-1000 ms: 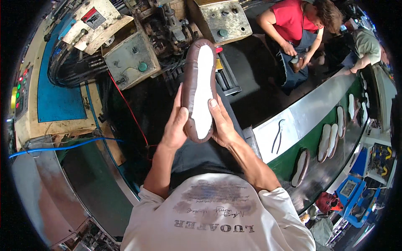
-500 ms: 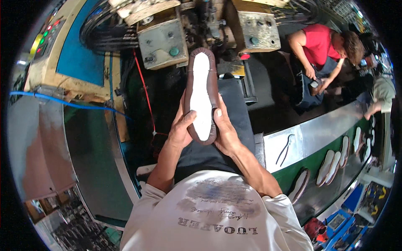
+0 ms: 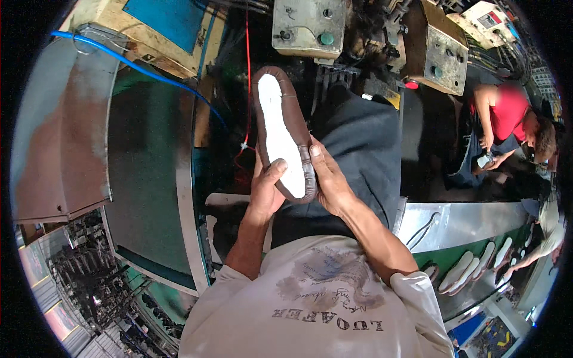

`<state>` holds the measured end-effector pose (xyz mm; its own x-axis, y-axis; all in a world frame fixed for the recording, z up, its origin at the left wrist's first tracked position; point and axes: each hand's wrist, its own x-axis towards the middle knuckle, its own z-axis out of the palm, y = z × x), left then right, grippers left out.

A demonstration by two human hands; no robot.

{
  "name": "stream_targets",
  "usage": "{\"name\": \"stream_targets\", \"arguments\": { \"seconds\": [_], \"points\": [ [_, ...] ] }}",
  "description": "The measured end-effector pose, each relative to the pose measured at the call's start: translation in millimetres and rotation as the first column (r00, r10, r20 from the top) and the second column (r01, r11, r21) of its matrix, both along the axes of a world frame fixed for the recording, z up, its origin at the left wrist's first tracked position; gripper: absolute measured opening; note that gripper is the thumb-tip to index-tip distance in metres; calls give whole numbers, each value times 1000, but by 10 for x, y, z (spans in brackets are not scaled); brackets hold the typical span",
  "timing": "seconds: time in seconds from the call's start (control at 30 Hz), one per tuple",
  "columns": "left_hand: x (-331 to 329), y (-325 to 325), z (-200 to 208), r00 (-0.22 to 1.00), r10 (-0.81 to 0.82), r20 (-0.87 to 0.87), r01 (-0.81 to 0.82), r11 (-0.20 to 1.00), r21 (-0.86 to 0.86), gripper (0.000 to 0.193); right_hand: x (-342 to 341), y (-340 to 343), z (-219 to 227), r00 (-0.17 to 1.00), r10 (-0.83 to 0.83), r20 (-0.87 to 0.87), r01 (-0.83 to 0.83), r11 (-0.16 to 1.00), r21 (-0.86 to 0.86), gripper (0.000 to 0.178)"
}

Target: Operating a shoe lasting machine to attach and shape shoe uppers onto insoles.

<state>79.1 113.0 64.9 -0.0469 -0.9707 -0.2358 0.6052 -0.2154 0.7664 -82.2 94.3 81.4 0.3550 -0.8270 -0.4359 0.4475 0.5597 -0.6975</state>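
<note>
Between my two hands is a brown leather shoe upper (image 3: 302, 128), turned underside up, with a white insole (image 3: 279, 134) showing along its bottom. Gathered leather folds run round its near end. My left hand (image 3: 268, 185) grips the near left side, its thumb lying on the white insole. On the opposite edge, my right hand (image 3: 329, 182) holds the leather, thumb near a small dark fold. The fingers of both hands are mostly hidden beneath the shoe upper. It hangs above my lap, tilted with its far end to the left.
A machine with control boxes (image 3: 307, 27) stands ahead. On the right, pliers (image 3: 425, 230) lie on a metal ledge (image 3: 477, 224), beside a green conveyor carrying several shoe uppers (image 3: 462, 271). A person in red (image 3: 507, 113) works at far right. A blue hose (image 3: 137, 67) crosses the left.
My view and body have turned left, so the machine and the person in red appear farther right. The shoe upper has tilted left at its far end, still held in both hands.
</note>
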Motion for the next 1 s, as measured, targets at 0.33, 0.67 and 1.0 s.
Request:
{"name": "stream_targets", "arguments": {
  "seconds": [0.33, 0.67, 1.0],
  "points": [
    [-104, -157, 89, 991, -18, 133, 29, 997, -77, 107, -167, -156, 223, 999, 13, 49, -21, 987, 157, 76],
    [-376, -176, 152, 983, -38, 181, 55, 994, -89, 107, -312, -90, 95, 855, -69, -514, -92, 955, -281, 76],
    [309, -41, 9, 900, 87, -428, -26, 989, 148, 80, -790, 362, 67, 933, 205, -296, -270, 942, -201, 70]
  ]
}}
